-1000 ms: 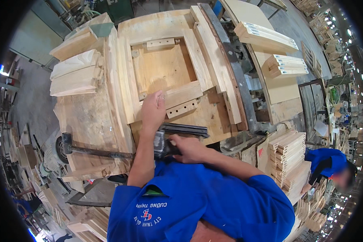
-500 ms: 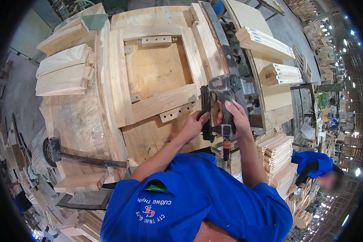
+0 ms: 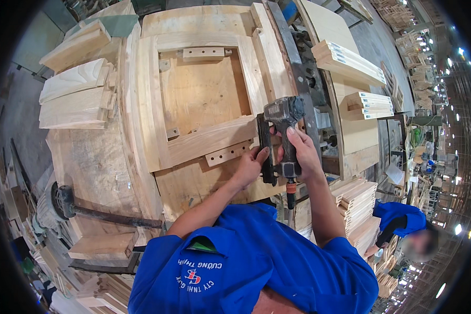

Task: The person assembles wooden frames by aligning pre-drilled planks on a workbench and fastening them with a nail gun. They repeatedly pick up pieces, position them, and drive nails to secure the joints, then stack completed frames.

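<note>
A black pneumatic nail gun (image 3: 286, 118) is held over the lower right corner of a rectangular wooden frame (image 3: 209, 137). My right hand (image 3: 304, 153) wraps around its handle, just above the orange air-hose fitting (image 3: 291, 187). With closed fingers, my left hand (image 3: 249, 167) grips the lower part of the gun's long magazine (image 3: 267, 152). The frame lies on a plywood board (image 3: 204, 89). Against its near rail sits a drilled wooden block (image 3: 227, 153); another drilled block (image 3: 203, 54) is inside the far rail. The nose's contact with the frame cannot be made out.
A hammer (image 3: 115, 217) and wood pieces (image 3: 73, 112) lie on the left side of the bench. A dark metal rail (image 3: 301, 83) runs along the right. Beyond are wood strips (image 3: 350, 63) and stacked parts (image 3: 353, 196). Another person in blue (image 3: 400, 217) works at lower right.
The nail gun, in both hands, has shifted slightly left. The whole view has also moved a little. My grip looks the same.
</note>
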`<act>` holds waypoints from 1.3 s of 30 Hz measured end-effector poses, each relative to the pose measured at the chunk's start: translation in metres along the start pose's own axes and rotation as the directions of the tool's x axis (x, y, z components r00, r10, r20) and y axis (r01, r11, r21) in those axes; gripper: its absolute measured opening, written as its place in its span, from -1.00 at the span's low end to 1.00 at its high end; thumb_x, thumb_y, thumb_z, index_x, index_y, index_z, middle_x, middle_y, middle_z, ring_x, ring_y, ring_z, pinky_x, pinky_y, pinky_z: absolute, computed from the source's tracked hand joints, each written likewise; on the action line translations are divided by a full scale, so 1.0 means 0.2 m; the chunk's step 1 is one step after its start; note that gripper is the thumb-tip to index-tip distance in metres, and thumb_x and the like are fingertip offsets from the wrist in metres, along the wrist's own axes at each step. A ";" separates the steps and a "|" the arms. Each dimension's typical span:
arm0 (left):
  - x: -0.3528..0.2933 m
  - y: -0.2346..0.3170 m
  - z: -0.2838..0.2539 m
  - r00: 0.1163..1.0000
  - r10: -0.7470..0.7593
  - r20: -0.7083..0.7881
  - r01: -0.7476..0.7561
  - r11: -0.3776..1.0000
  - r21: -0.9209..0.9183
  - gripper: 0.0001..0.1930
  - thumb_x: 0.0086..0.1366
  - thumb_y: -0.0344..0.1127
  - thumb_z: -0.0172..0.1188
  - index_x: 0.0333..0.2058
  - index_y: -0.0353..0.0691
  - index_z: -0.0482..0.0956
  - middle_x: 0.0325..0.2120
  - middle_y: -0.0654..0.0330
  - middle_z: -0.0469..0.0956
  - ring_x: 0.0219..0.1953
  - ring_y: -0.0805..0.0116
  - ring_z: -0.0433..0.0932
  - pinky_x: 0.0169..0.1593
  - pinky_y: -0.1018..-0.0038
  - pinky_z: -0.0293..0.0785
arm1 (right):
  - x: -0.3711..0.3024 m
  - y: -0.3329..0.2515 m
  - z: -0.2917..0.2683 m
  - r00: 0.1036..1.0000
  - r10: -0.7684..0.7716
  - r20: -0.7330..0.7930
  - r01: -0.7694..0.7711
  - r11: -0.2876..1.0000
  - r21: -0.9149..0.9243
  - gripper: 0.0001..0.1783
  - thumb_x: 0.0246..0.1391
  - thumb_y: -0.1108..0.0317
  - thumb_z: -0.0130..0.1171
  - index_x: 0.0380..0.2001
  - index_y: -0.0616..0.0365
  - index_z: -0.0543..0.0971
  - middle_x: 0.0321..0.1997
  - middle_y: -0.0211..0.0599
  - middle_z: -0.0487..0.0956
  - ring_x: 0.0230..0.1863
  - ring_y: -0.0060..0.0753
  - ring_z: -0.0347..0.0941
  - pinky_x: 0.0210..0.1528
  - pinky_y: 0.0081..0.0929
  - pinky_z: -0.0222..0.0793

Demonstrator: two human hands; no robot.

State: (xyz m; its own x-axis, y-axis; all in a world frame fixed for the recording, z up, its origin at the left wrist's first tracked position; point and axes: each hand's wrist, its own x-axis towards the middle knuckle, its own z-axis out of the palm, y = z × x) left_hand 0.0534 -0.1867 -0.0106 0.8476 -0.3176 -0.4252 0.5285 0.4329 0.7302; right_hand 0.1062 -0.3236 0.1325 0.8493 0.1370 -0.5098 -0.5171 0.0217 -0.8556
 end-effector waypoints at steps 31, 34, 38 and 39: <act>0.98 0.86 -0.17 0.821 0.342 -0.458 -0.210 0.926 0.314 -0.62 0.47 -0.10 0.26 -0.04 -0.37 0.71 -0.43 0.17 0.69 -0.48 0.45 0.57 -0.38 0.35 0.51 | 1.26 -0.69 0.23 0.999 -0.003 0.037 0.000 0.996 0.088 -0.56 0.33 -0.01 0.31 -0.25 0.21 0.58 -0.49 -0.31 0.59 -0.56 -0.42 0.55 -0.44 -0.37 0.61; 1.00 0.85 -0.17 0.830 0.327 -0.452 -0.158 0.915 0.371 -0.61 0.46 -0.11 0.28 -0.01 -0.36 0.71 -0.40 0.14 0.70 -0.45 0.43 0.59 -0.35 0.34 0.52 | 1.24 -0.70 0.22 0.999 0.004 0.034 -0.006 0.998 0.058 -0.56 0.35 -0.01 0.29 -0.24 0.23 0.61 -0.48 -0.32 0.60 -0.56 -0.45 0.54 -0.45 -0.42 0.58; 1.06 0.82 -0.21 0.813 0.342 -0.471 -0.216 0.929 0.302 -0.60 0.45 -0.12 0.30 0.04 -0.36 0.69 -0.39 0.14 0.70 -0.41 0.43 0.59 -0.31 0.35 0.52 | 1.22 -0.74 0.31 0.999 -0.017 0.037 0.018 0.999 -0.026 -0.53 0.38 -0.02 0.26 -0.21 0.28 0.66 -0.48 -0.34 0.60 -0.55 -0.48 0.54 -0.46 -0.46 0.56; 1.09 0.82 -0.24 0.780 0.370 -0.504 -0.249 0.923 0.293 -0.59 0.45 -0.12 0.30 0.04 -0.36 0.68 -0.40 0.14 0.70 -0.40 0.43 0.59 -0.30 0.36 0.52 | 1.21 -0.76 0.37 0.997 -0.040 0.064 0.044 0.997 -0.060 -0.53 0.37 -0.02 0.26 -0.21 0.28 0.65 -0.48 -0.35 0.60 -0.55 -0.49 0.54 -0.46 -0.47 0.56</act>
State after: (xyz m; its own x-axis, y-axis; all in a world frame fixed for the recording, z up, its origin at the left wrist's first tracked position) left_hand 0.3261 -0.1443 -0.0090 0.8812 0.3376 -0.3310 0.2631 0.2316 0.9366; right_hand 0.3835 -0.2198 0.1462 0.8607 0.1994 -0.4684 -0.4720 -0.0320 -0.8810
